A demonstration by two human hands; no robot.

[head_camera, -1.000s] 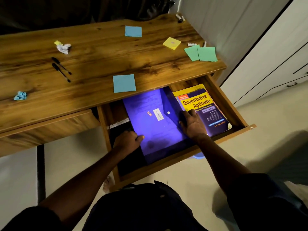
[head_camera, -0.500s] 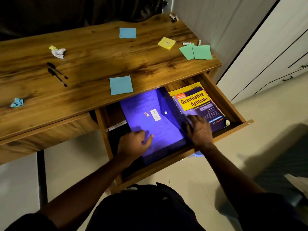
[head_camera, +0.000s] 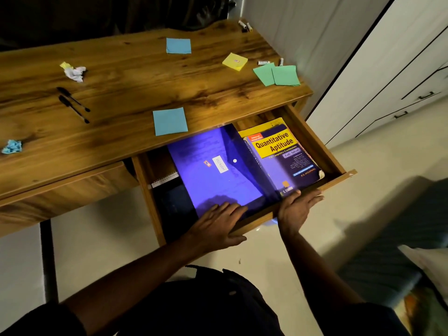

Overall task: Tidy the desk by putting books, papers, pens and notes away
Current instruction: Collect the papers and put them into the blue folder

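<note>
The wooden drawer point(head_camera: 338, 177) stands pulled out under the desk. Inside lie a purple plastic folder point(head_camera: 213, 173), a yellow and blue "Quantitative Aptitude" book point(head_camera: 281, 154) and a spiral notebook point(head_camera: 166, 178). My left hand point(head_camera: 218, 223) rests with straight fingers on the folder's near edge and the drawer's front rim. My right hand point(head_camera: 297, 209) lies flat against the front rim, fingers spread, at the book's near corner. On the desk point(head_camera: 126, 76) lie two black pens point(head_camera: 72, 104), blue notes point(head_camera: 169, 121), a yellow pad point(head_camera: 235, 61) and green notes point(head_camera: 277, 74).
Crumpled paper point(head_camera: 74, 72) sits at the desk's back left and a blue wad point(head_camera: 12, 146) near its left edge. Small markers point(head_camera: 244, 25) lie at the back right corner. A white cabinet point(head_camera: 388, 76) stands to the right. Pale floor lies below the drawer.
Both hands have slid back from the folder and book toward me, onto the drawer's front rim. The folder and book stay in the drawer.
</note>
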